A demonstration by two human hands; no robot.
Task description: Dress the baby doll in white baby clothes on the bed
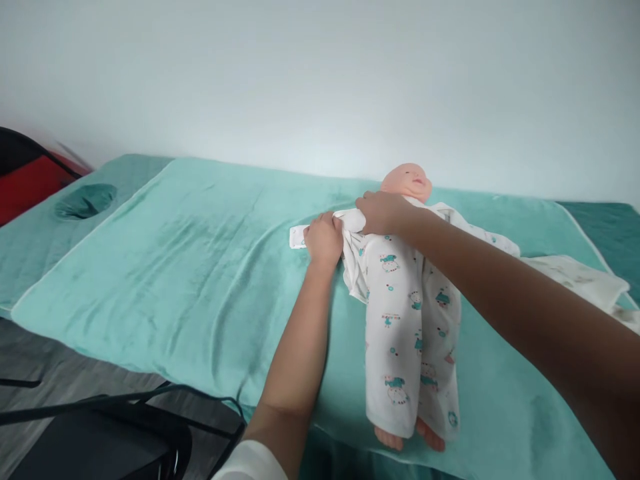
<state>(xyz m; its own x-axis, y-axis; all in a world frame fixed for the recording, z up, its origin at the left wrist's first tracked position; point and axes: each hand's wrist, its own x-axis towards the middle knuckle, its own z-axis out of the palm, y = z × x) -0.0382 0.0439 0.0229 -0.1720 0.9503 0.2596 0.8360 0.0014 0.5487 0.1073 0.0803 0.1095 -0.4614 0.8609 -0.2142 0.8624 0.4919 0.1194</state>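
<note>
A baby doll (pixel 406 181) lies on its back with its head toward the wall, dressed in white printed trousers (pixel 393 333) and a white printed top (pixel 356 267). Wrapped round the top's sleeve, my left hand (pixel 324 239) is closed, and the sleeve's cuff (pixel 297 237) sticks out to its left. My right hand (pixel 384 212) is closed on the same sleeve nearer the doll's shoulder, its forearm crossing over the doll's chest. The doll's hand on this side is hidden. Its other sleeve (pixel 500 243) stretches out to the right, and its bare feet (pixel 390 439) show below the trouser legs.
A turquoise sheet (pixel 165 267) with some wrinkles covers the massage bed, whose face hole (pixel 87 201) is at the left. White cloth (pixel 580 277) lies at the right, partly behind my right arm. A black chair (pixel 95 440) stands at the lower left. The wall runs behind the bed.
</note>
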